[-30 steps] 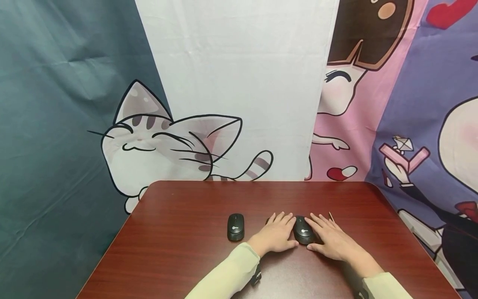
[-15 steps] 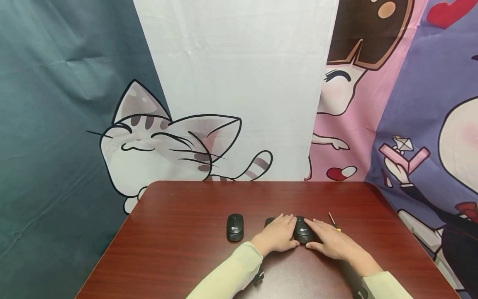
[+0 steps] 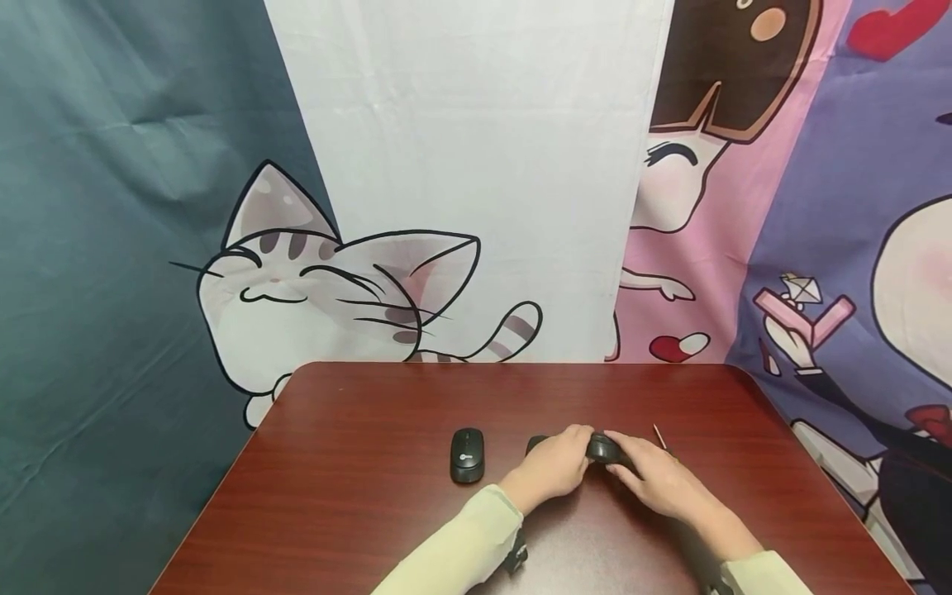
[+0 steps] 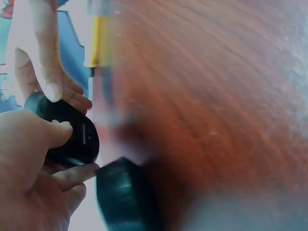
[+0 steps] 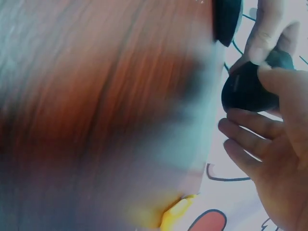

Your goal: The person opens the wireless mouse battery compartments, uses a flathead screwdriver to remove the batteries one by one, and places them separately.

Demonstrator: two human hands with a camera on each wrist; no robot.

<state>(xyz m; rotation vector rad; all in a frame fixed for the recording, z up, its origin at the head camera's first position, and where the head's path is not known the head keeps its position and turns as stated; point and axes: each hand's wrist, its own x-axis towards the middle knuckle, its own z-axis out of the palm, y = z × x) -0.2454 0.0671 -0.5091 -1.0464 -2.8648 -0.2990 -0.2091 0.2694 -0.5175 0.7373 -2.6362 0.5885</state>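
A black computer mouse (image 3: 605, 449) is lifted and tilted between both hands over the table. My left hand (image 3: 552, 468) grips its left side, and the left wrist view shows the thumb across the mouse (image 4: 83, 120) with fingers beneath. From the right, my right hand (image 3: 662, 478) pinches the other side; in the right wrist view its thumb lies on the mouse (image 5: 248, 91) and the fingers spread below. Partly hidden behind the left hand is another black object (image 3: 535, 443), seen larger as a dark rounded block (image 4: 126, 197) in the left wrist view.
A second black mouse (image 3: 467, 456) lies on the red-brown table (image 3: 335, 496), left of the hands. Beyond the right hand lies a thin-shafted tool (image 3: 659, 436); its yellow part (image 4: 99, 41) shows near the table edge in the left wrist view. Printed cloth (image 3: 476, 165) hangs behind.
Earlier the mouse lay flat with straight fingers along both sides. Now the fingers have curled in and the mouse is raised and tipped, its top logo no longer seen in the head view.
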